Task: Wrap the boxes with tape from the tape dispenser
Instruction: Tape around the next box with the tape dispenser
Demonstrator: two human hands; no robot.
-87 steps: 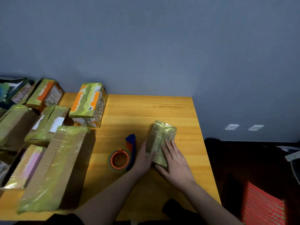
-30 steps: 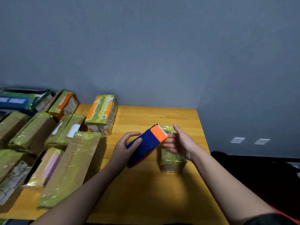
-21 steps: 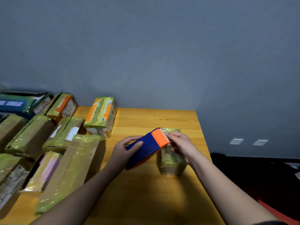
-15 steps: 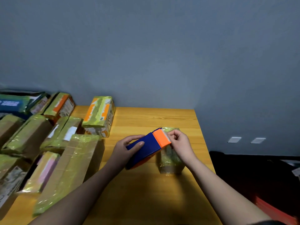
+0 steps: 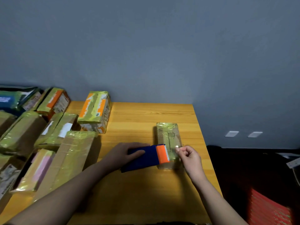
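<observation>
A small brown box (image 5: 167, 135) wrapped in yellowish clear tape lies on the wooden table (image 5: 142, 117) near its right edge. My left hand (image 5: 123, 153) grips the blue tape dispenser (image 5: 142, 158), whose orange cutter head sits just left of the box. My right hand (image 5: 189, 155) pinches the free end of the clear tape (image 5: 172, 154), which stretches from the cutter over the box's near part.
Several tape-wrapped boxes crowd the table's left side: a long brown one (image 5: 68, 158), an orange and green one (image 5: 95, 111), others behind. A grey wall runs along the back. Right of the table lie a dark floor and a red item (image 5: 267, 208).
The dispenser has come down from its raised tilt to lie level beside the box. My right hand has moved right, drawing a short strip of tape out from the cutter.
</observation>
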